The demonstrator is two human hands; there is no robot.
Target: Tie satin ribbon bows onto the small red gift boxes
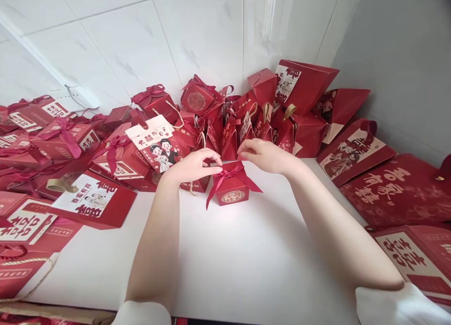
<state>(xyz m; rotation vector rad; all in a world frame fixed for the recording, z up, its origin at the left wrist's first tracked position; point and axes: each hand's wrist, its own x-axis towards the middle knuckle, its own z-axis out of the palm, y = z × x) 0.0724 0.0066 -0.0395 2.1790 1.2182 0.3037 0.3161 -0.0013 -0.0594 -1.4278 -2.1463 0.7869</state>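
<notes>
A small red gift box (231, 190) with a gold round emblem stands on the white table (246, 259) in front of me. A red ribbon bow (229, 174) sits on its top, tails hanging left and right. My left hand (195, 164) pinches the bow's left side with fingertips together. My right hand (265, 156) hovers at the bow's right side, fingers curled over the ribbon's end. Both forearms reach in from the bottom edge.
Red gift boxes and bags crowd the table's back and sides: ribboned boxes (61, 137) at left, a cartoon-couple bag (160, 144) behind my left hand, flat red bags (391, 189) at right. White tiled walls (158, 38) close the corner behind.
</notes>
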